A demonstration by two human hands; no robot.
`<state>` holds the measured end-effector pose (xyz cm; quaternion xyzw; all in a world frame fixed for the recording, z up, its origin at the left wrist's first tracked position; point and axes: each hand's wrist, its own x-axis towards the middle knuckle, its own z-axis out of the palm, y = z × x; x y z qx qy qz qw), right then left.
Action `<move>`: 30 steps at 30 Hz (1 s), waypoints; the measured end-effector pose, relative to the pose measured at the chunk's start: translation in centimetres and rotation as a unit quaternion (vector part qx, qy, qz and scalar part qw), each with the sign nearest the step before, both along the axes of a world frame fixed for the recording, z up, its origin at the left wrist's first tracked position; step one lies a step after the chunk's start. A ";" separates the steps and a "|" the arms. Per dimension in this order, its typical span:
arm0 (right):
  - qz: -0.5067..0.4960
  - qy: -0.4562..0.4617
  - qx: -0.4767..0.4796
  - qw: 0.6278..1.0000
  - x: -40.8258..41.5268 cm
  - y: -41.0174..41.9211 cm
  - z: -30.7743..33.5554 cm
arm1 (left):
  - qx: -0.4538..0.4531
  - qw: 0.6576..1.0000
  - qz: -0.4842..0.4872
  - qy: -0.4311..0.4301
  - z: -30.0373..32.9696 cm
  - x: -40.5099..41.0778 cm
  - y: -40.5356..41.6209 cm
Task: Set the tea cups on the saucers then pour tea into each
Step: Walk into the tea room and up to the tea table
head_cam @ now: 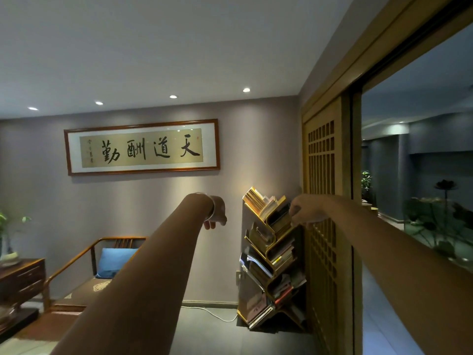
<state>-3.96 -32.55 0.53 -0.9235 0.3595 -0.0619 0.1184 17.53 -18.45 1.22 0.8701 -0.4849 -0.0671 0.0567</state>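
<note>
No tea cups, saucers or teapot are in view. Both my arms stretch straight out in front of me at chest height. My left hand (217, 213) hangs from the wrist with a bangle on it, fingers drooping loosely and holding nothing. My right hand (304, 210) is out in front of the tree-shaped bookshelf (271, 257), fingers loosely curled, with nothing visibly in it.
A framed calligraphy scroll (142, 147) hangs on the far wall. A wooden armchair with a blue cushion (115, 261) stands below left, beside a dark cabinet (21, 278). A wooden lattice sliding door (325, 201) is on the right, with a doorway beyond.
</note>
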 end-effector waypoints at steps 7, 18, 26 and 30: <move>0.022 -0.009 0.010 1.000 7.6 -6.8 -0.9 | 0.019 0.999 0.009 0.042 -1.1 6.9 -7.4; 0.081 -0.024 -0.012 0.996 23.6 -23.2 -1.9 | 0.014 0.998 0.045 0.036 -4.2 18.9 -21.0; 0.162 -0.027 0.023 0.986 38.2 -34.3 -1.0 | -0.051 0.994 0.100 0.020 -1.6 31.0 -30.6; 0.203 -0.004 0.037 0.978 45.6 -37.1 -2.1 | -0.067 0.991 0.116 0.025 -3.4 37.2 -33.4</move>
